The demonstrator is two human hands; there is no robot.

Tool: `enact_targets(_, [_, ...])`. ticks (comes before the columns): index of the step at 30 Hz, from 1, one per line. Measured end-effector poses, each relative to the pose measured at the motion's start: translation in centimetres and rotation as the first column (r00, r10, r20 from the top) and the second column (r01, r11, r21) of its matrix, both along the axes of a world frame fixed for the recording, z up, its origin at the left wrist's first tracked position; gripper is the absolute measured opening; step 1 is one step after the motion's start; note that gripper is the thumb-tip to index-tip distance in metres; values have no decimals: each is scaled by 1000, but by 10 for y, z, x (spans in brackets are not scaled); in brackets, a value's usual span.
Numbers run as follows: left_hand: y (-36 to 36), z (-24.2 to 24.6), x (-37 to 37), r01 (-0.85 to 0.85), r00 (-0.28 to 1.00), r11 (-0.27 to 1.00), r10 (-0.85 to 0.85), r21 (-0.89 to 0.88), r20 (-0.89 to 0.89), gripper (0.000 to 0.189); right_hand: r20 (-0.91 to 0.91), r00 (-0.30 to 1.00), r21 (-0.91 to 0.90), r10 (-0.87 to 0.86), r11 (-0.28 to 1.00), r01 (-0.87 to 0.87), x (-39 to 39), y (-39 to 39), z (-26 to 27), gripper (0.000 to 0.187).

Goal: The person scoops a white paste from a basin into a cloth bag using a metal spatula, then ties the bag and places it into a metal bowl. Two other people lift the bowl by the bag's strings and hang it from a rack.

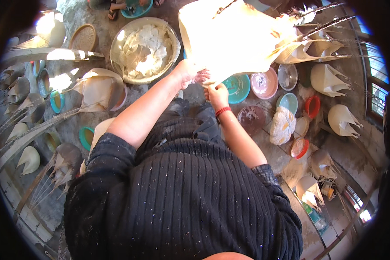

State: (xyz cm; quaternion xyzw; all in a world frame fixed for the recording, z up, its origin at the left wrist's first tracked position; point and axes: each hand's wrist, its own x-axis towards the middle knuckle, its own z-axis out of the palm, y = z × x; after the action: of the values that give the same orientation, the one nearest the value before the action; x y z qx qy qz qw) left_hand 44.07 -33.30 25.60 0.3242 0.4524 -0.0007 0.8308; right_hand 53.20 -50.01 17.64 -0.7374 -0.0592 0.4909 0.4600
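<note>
A large pale straining cloth (230,39), glaring in the sunlight, hangs in front of me from dark twisted ropes. My right hand (217,93), with a red beaded bracelet at the wrist, is closed around the cloth's lower corner. Just left of it, my left hand (192,76) has its fingers curled at the same corner. White residue coats those fingers; whether they pinch the fabric is unclear. At the left stands a wide cloth-lined basket (115,63) holding crumpled off-white material (146,48).
Beyond the hanging cloth stand a teal basin (241,89), a pink basin (265,83) and a metal bowl (287,77). A whitish mop-like bundle (282,125) rests among basins at right. More cloth bags (330,79) hang on both sides. Another person's hand (143,2) is at a far teal basin (137,13).
</note>
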Motion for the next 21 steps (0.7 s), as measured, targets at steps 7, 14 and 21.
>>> enact_targets(7, [-10, 3, 39, -175, 982, 965, 158, -196, -101, 38, -73, 996, -22, 44, 999, -46, 19, -17, 0, 21])
enact_targets(14, [-71, 2, 26, -259, 955, 962, 268, 83, -126, 29, -38, 947, -54, 320, 945, -321, 65, -35, 5, 21])
enact_targets(21, [-129, -2, 44, 319, 935, 674, -106, 667, -339, 47, -294, 892, -6, 345, 932, -362, 97, -42, 0, 27])
